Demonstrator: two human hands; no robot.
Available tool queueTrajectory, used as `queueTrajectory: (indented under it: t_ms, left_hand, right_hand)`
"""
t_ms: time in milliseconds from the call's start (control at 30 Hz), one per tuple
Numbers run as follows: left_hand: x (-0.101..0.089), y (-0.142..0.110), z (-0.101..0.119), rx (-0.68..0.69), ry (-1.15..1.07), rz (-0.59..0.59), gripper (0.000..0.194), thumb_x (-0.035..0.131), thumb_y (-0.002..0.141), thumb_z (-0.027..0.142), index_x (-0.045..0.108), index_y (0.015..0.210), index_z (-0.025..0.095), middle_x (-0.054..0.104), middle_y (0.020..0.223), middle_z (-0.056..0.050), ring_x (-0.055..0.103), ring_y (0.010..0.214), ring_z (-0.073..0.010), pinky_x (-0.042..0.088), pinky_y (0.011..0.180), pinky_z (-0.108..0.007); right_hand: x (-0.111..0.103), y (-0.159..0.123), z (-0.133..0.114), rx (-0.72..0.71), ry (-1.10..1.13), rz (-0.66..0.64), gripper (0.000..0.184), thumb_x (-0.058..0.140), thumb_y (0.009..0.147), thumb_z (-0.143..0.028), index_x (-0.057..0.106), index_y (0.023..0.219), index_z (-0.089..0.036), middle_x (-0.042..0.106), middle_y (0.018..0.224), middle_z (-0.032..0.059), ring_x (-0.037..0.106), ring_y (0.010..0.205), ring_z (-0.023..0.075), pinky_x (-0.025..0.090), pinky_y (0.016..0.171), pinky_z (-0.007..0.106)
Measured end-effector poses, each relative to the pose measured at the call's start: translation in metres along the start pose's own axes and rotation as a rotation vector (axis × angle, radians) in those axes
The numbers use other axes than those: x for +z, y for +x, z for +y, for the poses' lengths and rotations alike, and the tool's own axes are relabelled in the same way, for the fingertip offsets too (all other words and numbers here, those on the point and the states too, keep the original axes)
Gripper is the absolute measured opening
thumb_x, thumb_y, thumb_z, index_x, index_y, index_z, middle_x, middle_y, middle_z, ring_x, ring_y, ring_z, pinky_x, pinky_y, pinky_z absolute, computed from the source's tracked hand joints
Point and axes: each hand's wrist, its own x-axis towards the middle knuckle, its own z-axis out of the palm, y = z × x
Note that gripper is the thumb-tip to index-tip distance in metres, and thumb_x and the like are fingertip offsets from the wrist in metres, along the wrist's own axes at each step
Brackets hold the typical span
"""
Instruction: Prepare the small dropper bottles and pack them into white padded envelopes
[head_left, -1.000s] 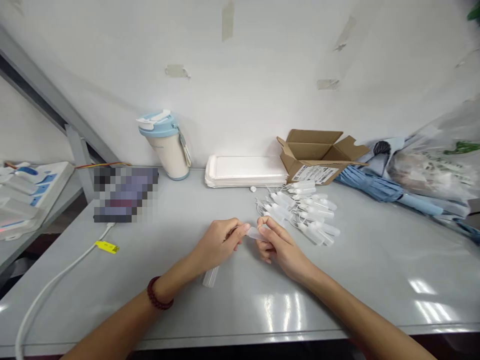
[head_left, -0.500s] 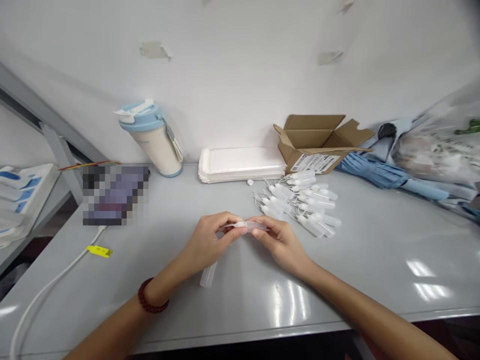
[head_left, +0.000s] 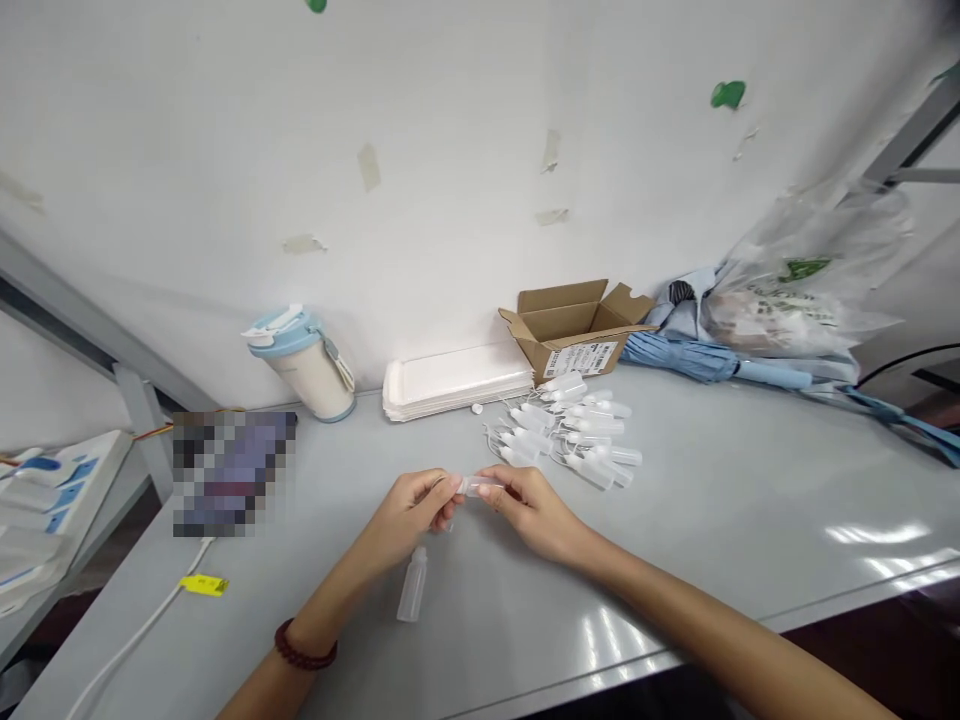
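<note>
Lying at the left edge, a white case with blue parts (head_left: 66,510) rests on a lower surface beside a grey metal post (head_left: 142,405). On the grey table (head_left: 720,520), a flat dark device (head_left: 236,470) is masked by blocks, and from its near end a white cable (head_left: 135,635) with a yellow tag (head_left: 204,585) runs toward the near left. Farther back and to the right, a cream tumbler with a blue lid (head_left: 311,375) stands close to the white wall (head_left: 450,180).

Near the person, a dark red bracelet (head_left: 304,652) circles the left wrist, and a loose translucent bottle (head_left: 411,588) lies just right of it, neck pointing away. The left hand (head_left: 412,510) pinches the left end of a small clear bottle (head_left: 477,486) above the table, and the right hand (head_left: 536,510) grips its right end between thumb and fingers — the two hands are nearly together; the bottle's left end is hidden by fingers.

Beyond them lies a stack of flat white packs (head_left: 457,382), with a small white cap (head_left: 477,408) just in front. To the right come a pile of capped bottles (head_left: 581,430), an open cardboard box (head_left: 574,345), a folded blue umbrella (head_left: 686,357) and a clear plastic bag (head_left: 810,305).
</note>
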Motion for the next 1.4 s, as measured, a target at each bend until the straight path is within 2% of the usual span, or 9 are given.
queueTrajectory:
  t_ms: [200, 400, 533, 633, 833, 967, 1067, 1233, 1400]
  left_hand:
    - [0.004, -0.004, -0.001, 0.055, 0.135, -0.049, 0.038, 0.035, 0.090, 0.043, 0.051, 0.067, 0.017, 0.053, 0.062, 0.001, 0.049, 0.056, -0.0122, 0.040, 0.056, -0.024]
    - [0.007, -0.012, 0.000, 0.462, 0.735, 0.063, 0.025, 0.032, 0.093, 0.024, 0.050, 0.078, 0.017, 0.052, 0.071, -0.002, 0.045, 0.063, -0.0153, 0.037, 0.058, -0.027]
    - [0.007, -0.013, -0.001, 0.598, 0.871, 0.164, 0.024, 0.031, 0.094, 0.018, 0.053, 0.084, 0.017, 0.057, 0.076, -0.006, 0.049, 0.069, -0.0178, 0.038, 0.061, -0.029]
    - [0.002, -0.013, 0.002, 0.538, 0.786, 0.150, 0.020, 0.038, 0.092, 0.022, 0.056, 0.087, 0.017, 0.060, 0.080, -0.006, 0.053, 0.074, -0.0186, 0.040, 0.065, -0.029]
    - [-0.008, -0.016, 0.013, 0.158, 0.487, -0.016, 0.037, 0.033, 0.093, 0.035, 0.057, 0.070, 0.019, 0.058, 0.064, 0.000, 0.050, 0.058, -0.0135, 0.035, 0.055, -0.024]
    - [0.001, -0.018, 0.014, 0.092, 0.372, -0.032, 0.039, 0.036, 0.091, 0.038, 0.049, 0.060, 0.018, 0.050, 0.055, 0.002, 0.043, 0.051, -0.0114, 0.031, 0.049, -0.022]
    - [0.014, -0.018, 0.010, 0.186, 0.445, 0.018, 0.034, 0.042, 0.089, 0.034, 0.047, 0.060, 0.018, 0.047, 0.054, 0.003, 0.042, 0.052, -0.0115, 0.032, 0.050, -0.023]
    - [0.026, -0.014, -0.006, 0.500, 0.844, 0.186, 0.027, 0.036, 0.093, 0.024, 0.049, 0.069, 0.017, 0.053, 0.065, -0.002, 0.046, 0.059, -0.0162, 0.035, 0.054, -0.027]
    - [0.021, -0.005, -0.014, 0.563, 0.860, 0.154, 0.021, 0.040, 0.093, 0.025, 0.052, 0.077, 0.017, 0.056, 0.071, -0.003, 0.050, 0.066, -0.0176, 0.040, 0.058, -0.029]
  right_hand:
    - [-0.005, -0.002, 0.000, -0.006, -0.048, 0.003, 0.035, 0.040, 0.090, -0.044, 0.060, 0.080, -0.017, 0.059, 0.075, 0.0023, 0.050, 0.070, 0.0150, 0.036, 0.067, 0.029]
    - [-0.010, 0.002, 0.000, 0.087, 0.105, -0.041, 0.038, 0.044, 0.086, -0.050, 0.051, 0.067, -0.017, 0.039, 0.060, -0.0032, 0.036, 0.058, 0.0109, 0.029, 0.055, 0.025]
    - [-0.010, 0.005, -0.005, 0.155, 0.158, -0.055, 0.042, 0.047, 0.084, -0.053, 0.044, 0.061, -0.018, 0.029, 0.056, -0.0055, 0.025, 0.052, 0.0090, 0.021, 0.050, 0.024]
    - [-0.009, 0.006, -0.007, 0.159, 0.100, -0.036, 0.039, 0.046, 0.085, -0.051, 0.048, 0.064, -0.018, 0.032, 0.057, -0.0049, 0.029, 0.053, 0.0096, 0.023, 0.051, 0.025]
    - [-0.003, 0.003, -0.006, 0.075, -0.067, -0.072, 0.034, 0.040, 0.090, -0.045, 0.059, 0.081, -0.018, 0.051, 0.068, -0.0001, 0.044, 0.063, 0.0132, 0.032, 0.059, 0.026]
    - [-0.005, 0.001, -0.008, 0.066, -0.117, -0.038, 0.037, 0.037, 0.092, -0.044, 0.050, 0.069, -0.018, 0.045, 0.059, -0.0023, 0.041, 0.056, 0.0114, 0.031, 0.055, 0.025]
    - [-0.010, 0.002, -0.006, 0.097, -0.105, -0.063, 0.041, 0.032, 0.093, -0.045, 0.042, 0.063, -0.019, 0.042, 0.051, -0.0041, 0.040, 0.049, 0.0102, 0.033, 0.052, 0.025]
    - [-0.011, 0.005, 0.002, 0.192, -0.051, -0.044, 0.037, 0.033, 0.093, -0.043, 0.042, 0.065, -0.020, 0.037, 0.044, -0.0068, 0.038, 0.038, 0.0086, 0.032, 0.042, 0.022]
    - [-0.002, 0.009, 0.010, 0.231, -0.019, 0.039, 0.036, 0.031, 0.091, -0.040, 0.037, 0.061, -0.021, 0.028, 0.042, -0.0090, 0.029, 0.032, 0.0075, 0.027, 0.034, 0.021]
